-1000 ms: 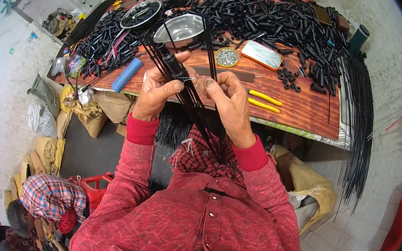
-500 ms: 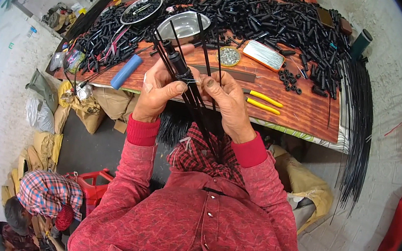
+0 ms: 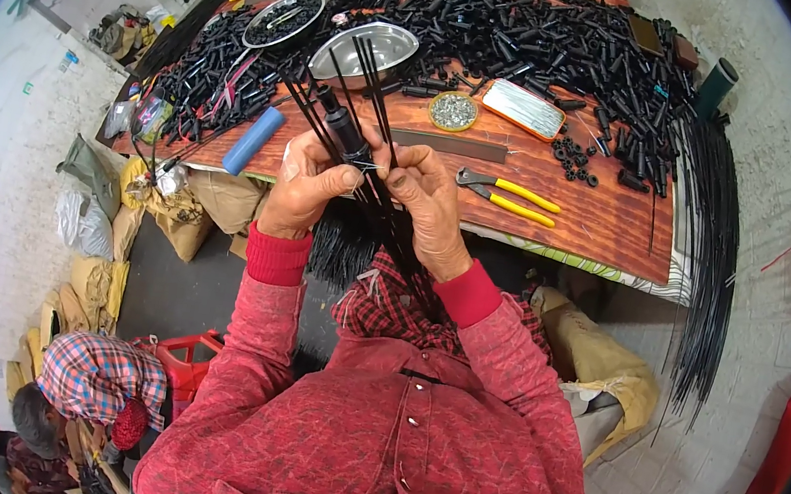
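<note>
My left hand [image 3: 310, 182] is closed round a black ridged tube [image 3: 343, 130] with several thin black rods [image 3: 384, 221] gathered about it. Fine silvery wire [image 3: 363, 160] crosses the tube's lower part, between my two thumbs. My right hand [image 3: 425, 206] pinches some of the rods close to that wire. The bundle leans upward to the left, and its lower end reaches down to my lap. Beyond my right hand, yellow-handled pliers [image 3: 510, 197] lie on the wooden table [image 3: 605, 233] with their jaws toward me.
Heaps of black tubes [image 3: 500, 43] cover the table's far side. Around the front lie a steel bowl [image 3: 365, 51], a dish of small metal bits [image 3: 454, 111], a tray of wire pieces [image 3: 523, 110] and a blue cylinder [image 3: 252, 141]. Long black rods [image 3: 707, 285] hang off the right edge. Co-workers sit nearby.
My right hand has moved left, drawing its rods in against the tube and my left hand. The jaws of the pliers, hidden before, now show.
</note>
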Demonstrator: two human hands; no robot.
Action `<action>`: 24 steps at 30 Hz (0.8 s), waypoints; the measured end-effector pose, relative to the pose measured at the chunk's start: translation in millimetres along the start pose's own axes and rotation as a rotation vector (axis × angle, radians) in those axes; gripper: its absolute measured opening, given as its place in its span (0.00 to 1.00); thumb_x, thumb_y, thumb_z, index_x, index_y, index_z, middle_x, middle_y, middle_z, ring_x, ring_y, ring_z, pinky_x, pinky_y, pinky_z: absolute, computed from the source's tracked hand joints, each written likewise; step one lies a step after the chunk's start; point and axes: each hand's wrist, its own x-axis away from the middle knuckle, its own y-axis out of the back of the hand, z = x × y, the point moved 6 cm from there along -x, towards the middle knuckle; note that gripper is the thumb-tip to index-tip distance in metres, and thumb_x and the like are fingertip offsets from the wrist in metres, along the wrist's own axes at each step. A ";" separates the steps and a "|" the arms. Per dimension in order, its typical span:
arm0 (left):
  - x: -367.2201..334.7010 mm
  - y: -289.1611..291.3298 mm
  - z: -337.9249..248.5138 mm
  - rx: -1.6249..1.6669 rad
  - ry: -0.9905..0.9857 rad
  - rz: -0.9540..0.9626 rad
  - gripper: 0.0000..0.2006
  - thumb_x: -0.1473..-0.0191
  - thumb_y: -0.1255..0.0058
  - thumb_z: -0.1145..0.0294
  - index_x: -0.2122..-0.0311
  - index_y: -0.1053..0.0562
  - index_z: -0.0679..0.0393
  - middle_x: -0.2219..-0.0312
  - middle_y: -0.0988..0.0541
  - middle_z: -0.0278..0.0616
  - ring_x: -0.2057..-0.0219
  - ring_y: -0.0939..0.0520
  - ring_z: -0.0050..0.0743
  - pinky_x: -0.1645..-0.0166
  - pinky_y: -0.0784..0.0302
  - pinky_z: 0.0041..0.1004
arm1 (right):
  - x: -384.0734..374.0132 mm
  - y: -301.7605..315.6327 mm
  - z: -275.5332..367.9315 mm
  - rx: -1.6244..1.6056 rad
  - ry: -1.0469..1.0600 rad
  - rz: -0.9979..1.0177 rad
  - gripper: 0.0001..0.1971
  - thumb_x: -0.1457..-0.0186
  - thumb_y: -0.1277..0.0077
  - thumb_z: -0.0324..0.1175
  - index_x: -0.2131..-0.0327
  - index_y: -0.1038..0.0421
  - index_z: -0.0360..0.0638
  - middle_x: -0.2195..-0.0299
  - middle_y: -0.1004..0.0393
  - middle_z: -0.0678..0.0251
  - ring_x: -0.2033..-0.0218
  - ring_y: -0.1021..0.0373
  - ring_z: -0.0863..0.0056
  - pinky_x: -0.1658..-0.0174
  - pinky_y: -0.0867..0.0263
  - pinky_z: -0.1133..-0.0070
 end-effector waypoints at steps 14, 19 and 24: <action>-9.2 -7.7 7.6 -0.036 0.055 -0.073 0.21 0.48 0.37 0.68 0.51 0.26 0.65 0.62 0.21 0.35 0.60 0.21 0.20 0.51 0.27 0.24 | -4.5 27.7 24.1 0.546 0.129 -0.194 0.07 0.39 0.45 0.30 0.61 0.32 0.40 0.67 0.27 0.74 0.64 0.32 0.87 0.59 0.35 0.87; -10.4 -9.6 4.7 -0.080 0.054 -0.121 0.20 0.47 0.38 0.67 0.51 0.26 0.63 0.62 0.21 0.33 0.60 0.23 0.19 0.52 0.28 0.23 | -2.2 10.1 80.8 0.624 0.288 -0.178 0.07 0.38 0.47 0.30 0.62 0.29 0.37 0.66 0.27 0.72 0.61 0.30 0.83 0.55 0.33 0.83; -14.0 -14.3 3.0 -0.111 0.001 -0.092 0.19 0.45 0.39 0.68 0.50 0.26 0.64 0.58 0.20 0.38 0.58 0.21 0.22 0.51 0.24 0.27 | 0.1 -27.4 102.4 0.981 0.486 -0.046 0.06 0.44 0.43 0.27 0.66 0.26 0.35 0.66 0.27 0.66 0.61 0.28 0.76 0.55 0.33 0.79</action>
